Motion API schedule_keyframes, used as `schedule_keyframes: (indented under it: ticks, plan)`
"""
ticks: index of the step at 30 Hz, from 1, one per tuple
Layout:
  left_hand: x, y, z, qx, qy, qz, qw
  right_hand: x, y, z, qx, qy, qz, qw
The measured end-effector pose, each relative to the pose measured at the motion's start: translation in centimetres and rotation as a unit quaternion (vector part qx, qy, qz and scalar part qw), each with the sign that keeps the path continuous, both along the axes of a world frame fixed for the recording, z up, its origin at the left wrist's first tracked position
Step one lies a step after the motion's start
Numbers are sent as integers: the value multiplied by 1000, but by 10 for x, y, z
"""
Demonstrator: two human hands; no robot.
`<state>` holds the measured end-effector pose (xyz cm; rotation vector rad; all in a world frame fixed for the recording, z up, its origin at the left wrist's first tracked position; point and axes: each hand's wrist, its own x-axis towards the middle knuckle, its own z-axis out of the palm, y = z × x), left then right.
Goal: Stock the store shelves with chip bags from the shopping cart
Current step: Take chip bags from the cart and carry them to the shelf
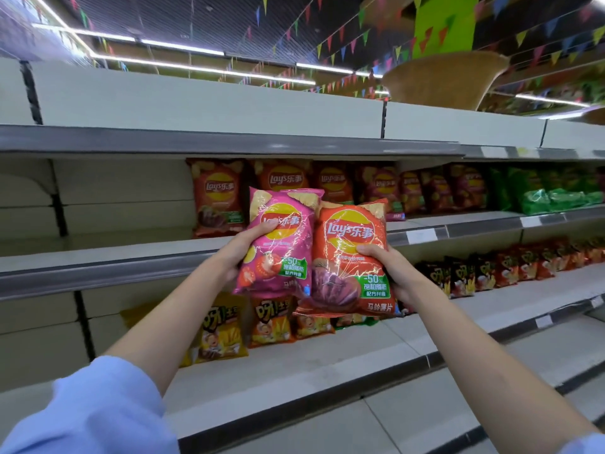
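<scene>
Store shelving (229, 253) is seen ahead, with red chip bags (217, 194) lined up on the middle shelf and yellow bags (221, 326) below. A pink chip bag (278, 244) is gripped by the left hand (242, 250), raised before the middle shelf. An orange chip bag (350, 257) is gripped by the right hand (389, 267), touching the pink one.

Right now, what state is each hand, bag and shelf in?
Left hand: grips the pink Lay's bag, upright, off the shelf.
Right hand: grips the orange Lay's bag, upright, unshelved.
Middle shelf: Lay's bags standing at right, left end bare.
Top shelf: nothing visible.
</scene>
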<state>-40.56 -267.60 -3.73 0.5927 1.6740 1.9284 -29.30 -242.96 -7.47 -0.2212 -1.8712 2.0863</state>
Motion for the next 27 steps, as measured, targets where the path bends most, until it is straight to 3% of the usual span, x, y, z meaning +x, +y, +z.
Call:
schedule_keyframes:
  ticks: [19,27]
  plan:
    - [-84,103,42,13,3,110,994,-176,140,85,58,-65,20,996]
    - [-95,121,46,29,49,153,987,-214,150,93,35,-15,16,999]
